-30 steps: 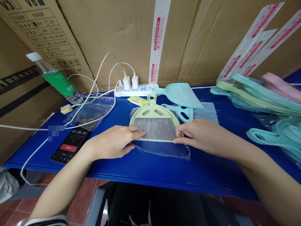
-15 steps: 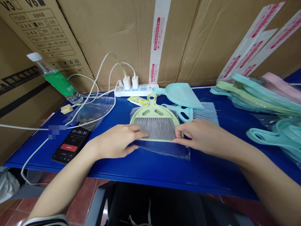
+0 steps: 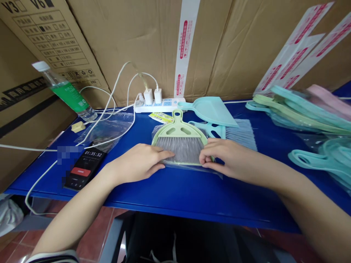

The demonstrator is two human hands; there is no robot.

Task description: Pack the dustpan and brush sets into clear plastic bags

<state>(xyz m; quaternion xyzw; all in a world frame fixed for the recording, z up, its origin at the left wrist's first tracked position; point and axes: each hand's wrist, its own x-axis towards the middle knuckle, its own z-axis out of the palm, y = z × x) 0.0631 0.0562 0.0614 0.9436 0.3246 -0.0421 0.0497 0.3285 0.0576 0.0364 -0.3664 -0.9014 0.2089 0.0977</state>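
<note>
A green brush with grey bristles (image 3: 179, 146) lies on a green dustpan (image 3: 203, 138), both in clear plastic film, at the middle of the blue table. My left hand (image 3: 142, 160) rests at their left side, fingers apart, its index fingertip on the bristles. At the lower right corner, my right hand (image 3: 225, 157) has its fingers curled and pinched on the film's edge. Behind them lie a light blue dustpan (image 3: 211, 109) and a light blue brush (image 3: 240, 135), partly hidden by my right hand.
Wrapped dustpan sets (image 3: 301, 113) are piled at the right. A power strip (image 3: 164, 106), white cables, a tilted bottle (image 3: 70, 95) and a phone (image 3: 87, 164) are at the left and back. Cardboard boxes (image 3: 137, 40) stand behind the blue table (image 3: 175, 193).
The plastic film that spread out in front of the dustpan is now drawn up close to its front edge. My right hand's fingers have curled in more over the corner.
</note>
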